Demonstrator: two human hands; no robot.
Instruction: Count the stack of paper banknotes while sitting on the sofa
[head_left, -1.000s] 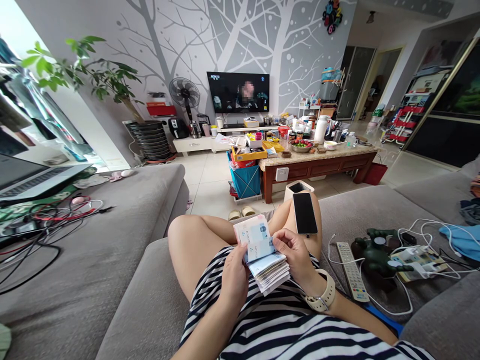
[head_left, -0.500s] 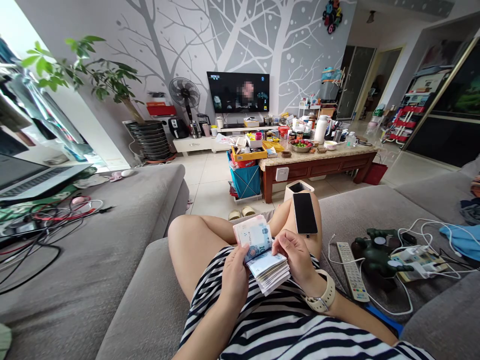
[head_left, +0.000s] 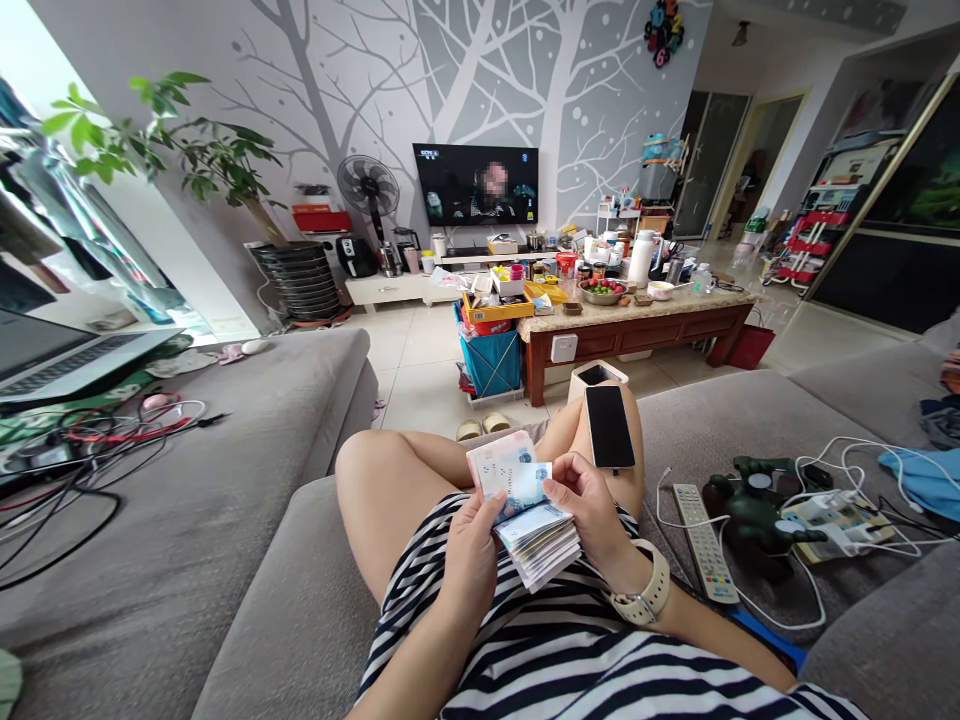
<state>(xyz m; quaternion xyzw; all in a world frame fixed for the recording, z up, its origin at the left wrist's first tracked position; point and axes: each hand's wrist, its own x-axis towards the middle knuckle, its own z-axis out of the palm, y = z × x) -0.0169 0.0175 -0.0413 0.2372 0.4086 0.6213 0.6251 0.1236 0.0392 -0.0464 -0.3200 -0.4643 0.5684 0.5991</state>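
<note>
Head cam: notes (head_left: 541,548) in both hands, just over the lap, bent back btwn upper leaves & a thick lower stack w/ ends fanned. L hand (head_left: 471,550) clamped on the wad's L side, thumb on top; its fingers behind mostly hidden, can't tell their spread. R hand (head_left: 592,510) has thumb & index pinched together on one leaf's R edge. Handling, my guess: light, bendy, springy at the fold, prob. slippery leaf on leaf, easy to crease or tear; best grip = firm L thumb near the fold, R pinch at a corner. Edges: fanned ends hang free twd the shirt (head_left: 555,650). Most room prob. up & L; tight fwd-R, w/ phone (head_left: 609,427) on R knee near R hand.
</note>
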